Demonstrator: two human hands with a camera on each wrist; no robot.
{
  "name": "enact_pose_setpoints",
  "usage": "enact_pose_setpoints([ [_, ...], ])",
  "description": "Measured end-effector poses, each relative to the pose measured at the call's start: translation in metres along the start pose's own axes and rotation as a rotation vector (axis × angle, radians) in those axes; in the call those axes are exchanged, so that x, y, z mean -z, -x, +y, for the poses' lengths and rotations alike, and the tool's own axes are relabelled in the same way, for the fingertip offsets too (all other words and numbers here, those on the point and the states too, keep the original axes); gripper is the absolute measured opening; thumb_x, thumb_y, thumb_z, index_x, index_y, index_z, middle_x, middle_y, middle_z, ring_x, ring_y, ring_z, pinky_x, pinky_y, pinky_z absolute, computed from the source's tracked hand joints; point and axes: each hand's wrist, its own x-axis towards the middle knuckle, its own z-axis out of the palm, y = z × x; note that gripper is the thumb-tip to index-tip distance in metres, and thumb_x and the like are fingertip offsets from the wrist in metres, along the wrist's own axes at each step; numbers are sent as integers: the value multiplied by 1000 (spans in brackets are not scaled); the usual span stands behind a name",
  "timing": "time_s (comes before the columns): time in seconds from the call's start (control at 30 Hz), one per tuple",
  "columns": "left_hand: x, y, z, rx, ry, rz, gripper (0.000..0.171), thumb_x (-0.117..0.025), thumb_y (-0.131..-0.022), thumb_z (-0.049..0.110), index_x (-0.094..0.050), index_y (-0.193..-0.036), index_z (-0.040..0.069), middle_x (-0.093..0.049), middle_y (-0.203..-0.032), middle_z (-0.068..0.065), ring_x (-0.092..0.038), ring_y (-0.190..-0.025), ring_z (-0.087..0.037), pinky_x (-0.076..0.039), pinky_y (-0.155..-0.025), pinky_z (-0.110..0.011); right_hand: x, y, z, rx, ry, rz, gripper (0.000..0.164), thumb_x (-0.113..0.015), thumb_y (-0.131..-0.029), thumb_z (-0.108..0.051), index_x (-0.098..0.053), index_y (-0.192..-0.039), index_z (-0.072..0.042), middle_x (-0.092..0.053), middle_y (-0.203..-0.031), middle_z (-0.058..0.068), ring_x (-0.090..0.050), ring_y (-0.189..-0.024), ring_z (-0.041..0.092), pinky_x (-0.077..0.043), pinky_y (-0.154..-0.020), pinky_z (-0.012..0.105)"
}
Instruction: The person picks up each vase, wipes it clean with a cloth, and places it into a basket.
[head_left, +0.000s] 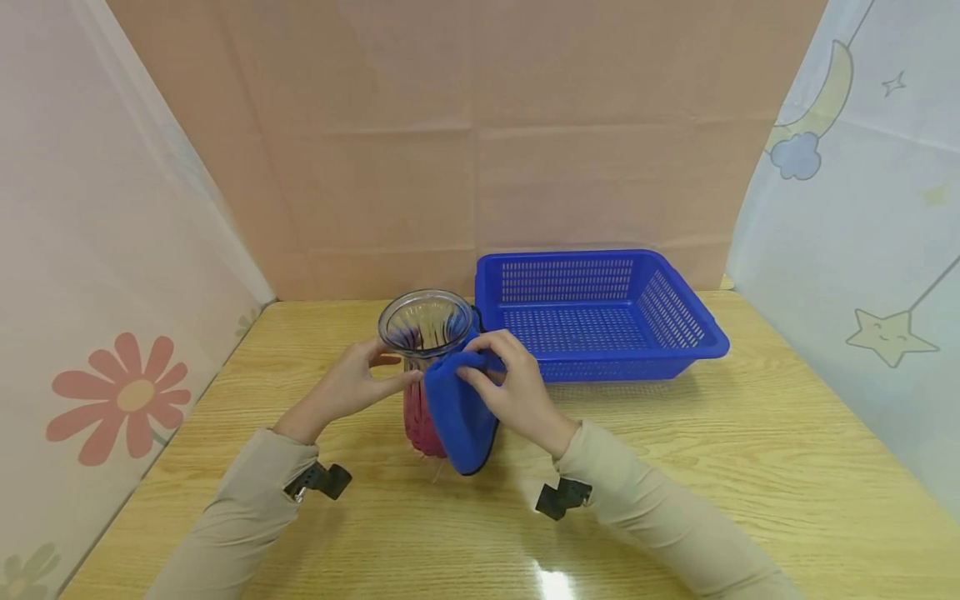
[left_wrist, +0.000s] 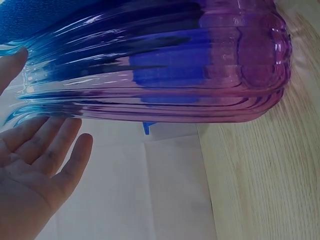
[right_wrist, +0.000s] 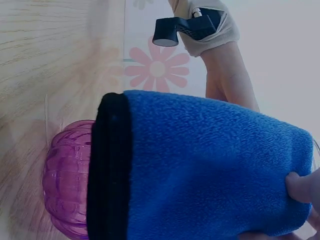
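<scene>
Glass vase (head_left: 417, 408), ribbed and purple-pink in its lower part, stands on the wood-grain table (head_left: 675, 467), in front of the person and between the two hands. The left hand (head_left: 356, 383) holds its neck, with the thumb on one side and the fingers on the other. The right hand (head_left: 517, 383) pinches the upper part of a blue cloth (head_left: 461, 417) with black edging; this cloth hangs along the right front side of the vase and covers part of it. Just behind, to the right, sits a blue plastic basket (head_left: 615, 369) with slotted walls. At the left, a sheet shows a red flower (head_left: 135, 398).
</scene>
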Motion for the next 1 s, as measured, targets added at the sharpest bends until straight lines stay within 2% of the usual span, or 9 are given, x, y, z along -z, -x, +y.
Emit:
enact_pose_setpoints([
  [0.2,-2,1,3,16,6,11,64,-74,-80,25,-45,-136,10,-57,-130,-13,-56,-118,-33,-47,-99,-50,2,1,1,13,-91,36,16,-65,-86,-4,-59,-100,-4,-56,-102,12,-59,-98,22,-58,-79,26],
  [0.43,-9,-2,10,38,29,96,71,-78,-76,27,-43,-136,14,-60,-123,-10,-57,-115,-29,-45,-99,-52,7,0,-1,54,-161,92,15,-63,-86,0,-57,-100,-2,-56,-101,12,-57,-91,10,-58,-75,26],
  [0.6,-11,-2,12,35,8,139,71,-79,-75,27,-44,-135,13,-60,-122,-11,-58,-112,-29,-48,-97,-50,13,-4,-4,78,-219,111,16,-61,-85,5,-55,-100,3,-53,-102,14,-55,-91,7,-58,-74,22],
  [0.83,-9,-2,14,39,-23,150,70,-79,-75,26,-45,-134,11,-65,-116,-11,-62,-109,-29,-51,-95,-46,18,-9,-10,89,-261,124,18,-60,-85,8,-53,-102,7,-51,-105,16,-56,-98,5,-57,-78,21],
  [1.0,-7,-3,11,52,-10,142,69,-79,-75,25,-45,-134,10,-65,-116,-13,-62,-110,-30,-51,-95,-45,17,-10,-8,86,-275,109,19,-59,-85,10,-53,-102,7,-50,-105,17,-56,-97,4,-56,-77,20],
])
